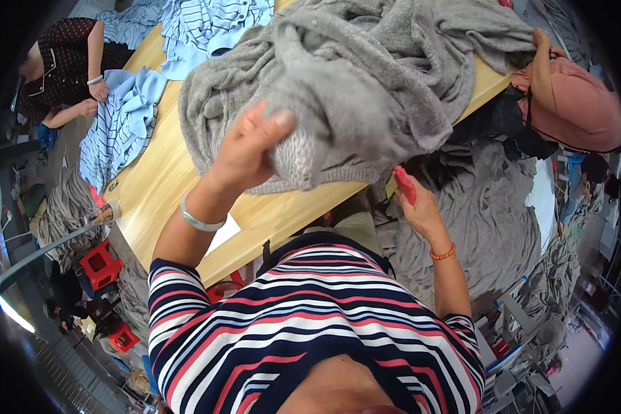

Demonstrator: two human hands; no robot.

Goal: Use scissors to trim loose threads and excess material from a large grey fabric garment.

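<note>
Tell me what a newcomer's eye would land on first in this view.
First, the big heap of grey knit garments piled across the wooden table at the top centre, with the left hand gripping a fold of it. Next, the right hand at the table's near edge, holding a small red tool. Then the pale blue striped garments spilling over the table's far left side.

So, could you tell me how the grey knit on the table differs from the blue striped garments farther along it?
The grey knit is plain, thick and bunched in a heap; the blue striped garments are thin, pale and lie flatter. The left hand grips the grey knit, while neither of the wearer's hands touches the striped ones. The right hand holds a red tool. Both lie on the wooden table.
</note>
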